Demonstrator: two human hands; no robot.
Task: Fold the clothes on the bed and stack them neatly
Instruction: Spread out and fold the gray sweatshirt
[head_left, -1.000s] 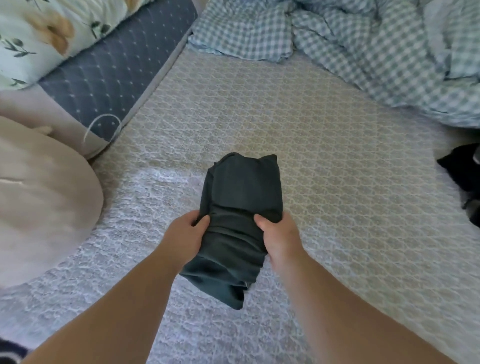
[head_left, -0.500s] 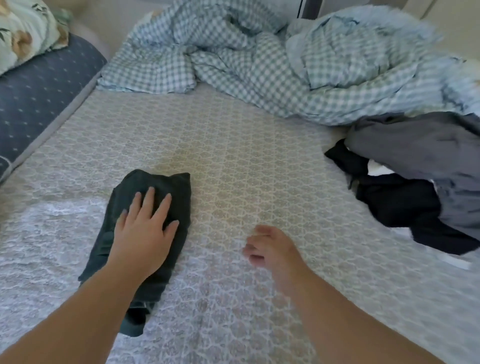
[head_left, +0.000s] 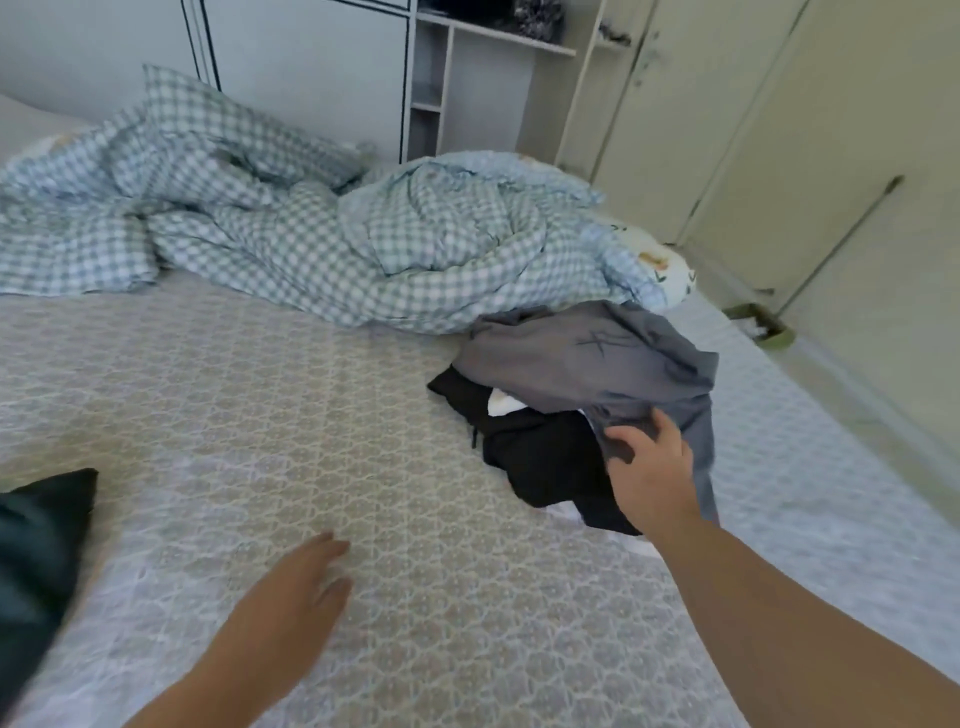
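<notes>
- One folded dark green garment (head_left: 39, 551) lies at the left edge of the bed (head_left: 291, 405), well apart from the unfolded heap; prob. set aside there as the start of the stack.
- Heap sits on the right side of the bed: grey garment (head_left: 597, 358) draped on top of black clothes (head_left: 540, 457), w/ a bit of white showing between. Checked duvet (head_left: 322, 244) is bunched just behind, touching the grey piece.
- Right hand (head_left: 652, 467) is on the near edge of the grey garment, thumb & fingers curled onto the cloth, pinching a fold; looks like the next item to fold, since it's the top layer.
- Right arm reaches fwd & across, nearly straight.
- Left hand (head_left: 296, 597) is low over the bare bedcover, palm down, fingers straight & close together, holding nothing; can't tell if it touches the cover.
</notes>
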